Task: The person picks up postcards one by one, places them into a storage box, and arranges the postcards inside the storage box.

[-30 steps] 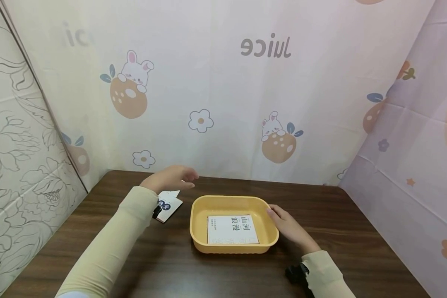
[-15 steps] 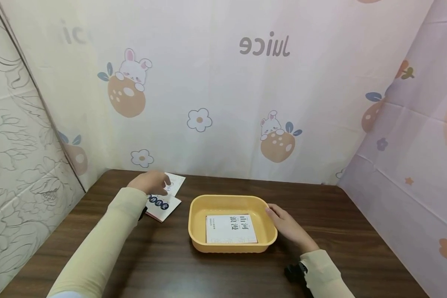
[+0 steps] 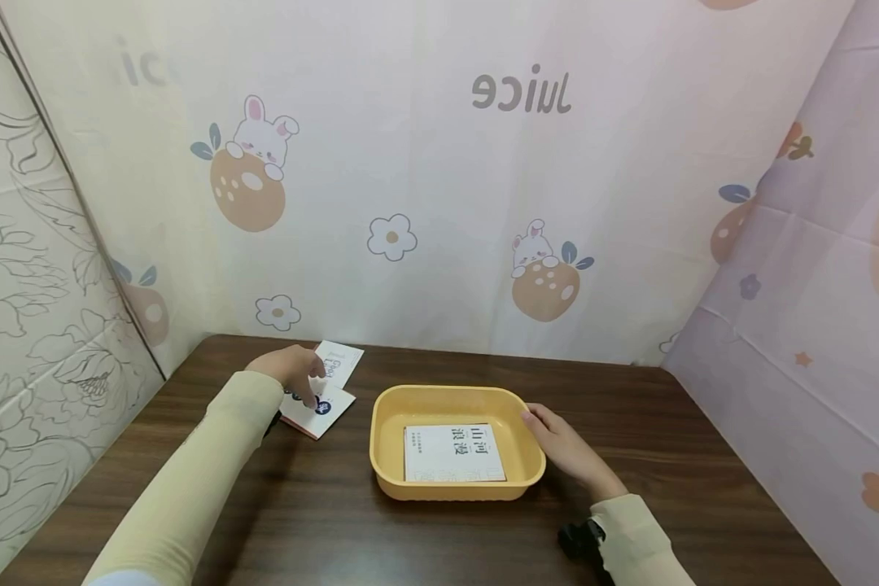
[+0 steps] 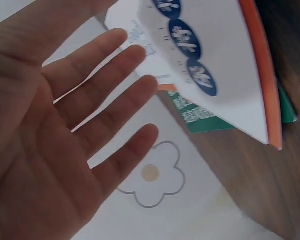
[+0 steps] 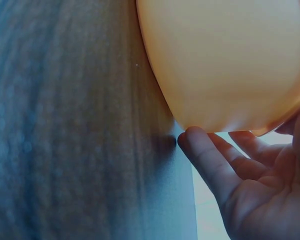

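My left hand (image 3: 286, 368) hovers over a pair of white cards at the left of the table, its fingers extended and spread in the left wrist view. The nearer card (image 3: 337, 409) bears dark blue circles with white characters. Behind it lies a second card (image 3: 343, 360) with printed lettering. From the left wrist, the blue-circled card (image 4: 230, 65) shows an orange edge, and something green (image 4: 205, 122) pokes out beneath. My right hand (image 3: 575, 452) grips the right rim of a yellow plastic basin (image 3: 450, 491), thumb over the edge and fingers outside. Inside lies a white card with characters (image 3: 439, 460).
The dark wooden table (image 3: 439, 541) reaches back to a white curtain (image 3: 447, 301) printed with rabbits, fruit and flowers. Further patterned curtains stand along the left and right sides.
My left hand has moved left from beside the basin to above the cards, and its fingers have dipped toward the nearer one. My right hand and the basin stay put.
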Motion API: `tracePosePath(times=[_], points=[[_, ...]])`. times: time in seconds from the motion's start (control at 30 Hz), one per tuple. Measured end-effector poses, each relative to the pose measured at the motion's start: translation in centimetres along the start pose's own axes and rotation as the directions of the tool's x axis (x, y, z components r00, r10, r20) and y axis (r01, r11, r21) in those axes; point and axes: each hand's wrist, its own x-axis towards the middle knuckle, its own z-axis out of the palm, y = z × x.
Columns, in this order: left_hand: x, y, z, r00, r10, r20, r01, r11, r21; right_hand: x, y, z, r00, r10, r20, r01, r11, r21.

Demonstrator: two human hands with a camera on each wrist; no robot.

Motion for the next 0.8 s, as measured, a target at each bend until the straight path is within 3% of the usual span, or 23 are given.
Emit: tracePosePath(times=[0.2,0.63,0.8], points=[[0.6,-0.7,0.9,0.999,-0.045,0.018,0.045,0.999,-0.004,0.1,0.2,0.0,1.0,-0.001,0.004,0.001,1.0,0.009],[0.5,-0.5,1.3,0.999,-0.003,0.039,0.0,0.996,0.086,0.1,0.1,-0.1,1.0,-0.006,0.018,0.006,1.0,0.015],[1.0,-1.2,1.7,0.999,0.051,-0.002,-0.051,0.995,0.083,0.0,0.0,-0.1,1.0,-0.008,0.008,0.008,1.0,0.001]])
